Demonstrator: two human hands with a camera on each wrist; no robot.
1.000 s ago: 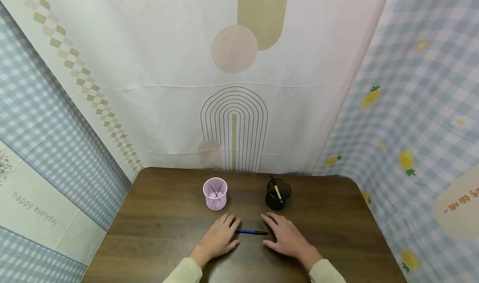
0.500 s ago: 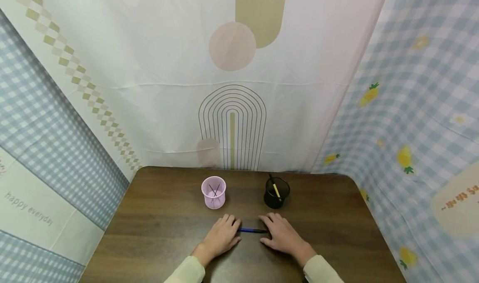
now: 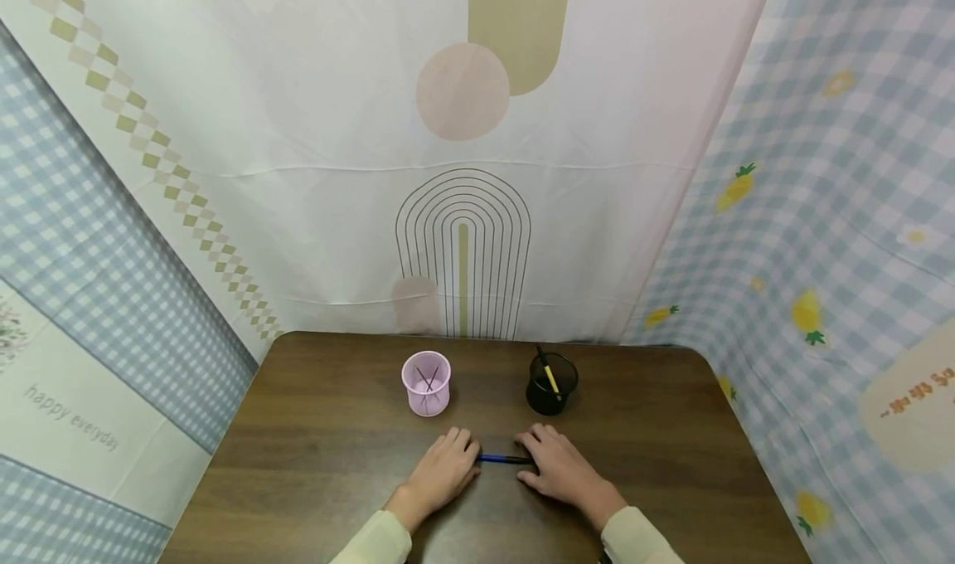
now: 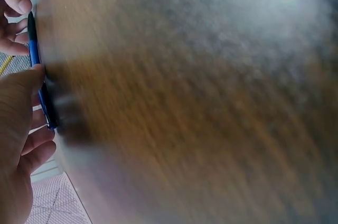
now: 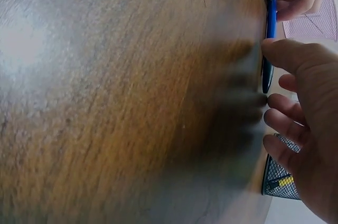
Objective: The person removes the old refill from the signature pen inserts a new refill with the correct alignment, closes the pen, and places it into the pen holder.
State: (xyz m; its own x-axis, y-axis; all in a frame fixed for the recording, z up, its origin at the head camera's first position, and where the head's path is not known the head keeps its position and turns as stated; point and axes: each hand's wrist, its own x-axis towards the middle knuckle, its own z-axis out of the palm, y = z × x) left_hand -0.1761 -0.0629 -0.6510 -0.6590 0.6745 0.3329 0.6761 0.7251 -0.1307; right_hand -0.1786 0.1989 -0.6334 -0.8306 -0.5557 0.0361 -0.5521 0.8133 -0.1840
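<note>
Clearance exists between the pink cup (image 3: 429, 404) and black cup (image 3: 547, 402); blue pen (image 3: 498, 459), left hand (image 3: 438, 471) and right hand (image 3: 565, 468) obstruct the near side, and hanging cloth (image 3: 336, 240) bounds the rear.

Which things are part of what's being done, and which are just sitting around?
Likely in use:
blue pen, pinched by the left hand
right hand, at the pen's dark end

Apparently just standing by:
pink cup
yellow-and-black pen in a black cup
</note>
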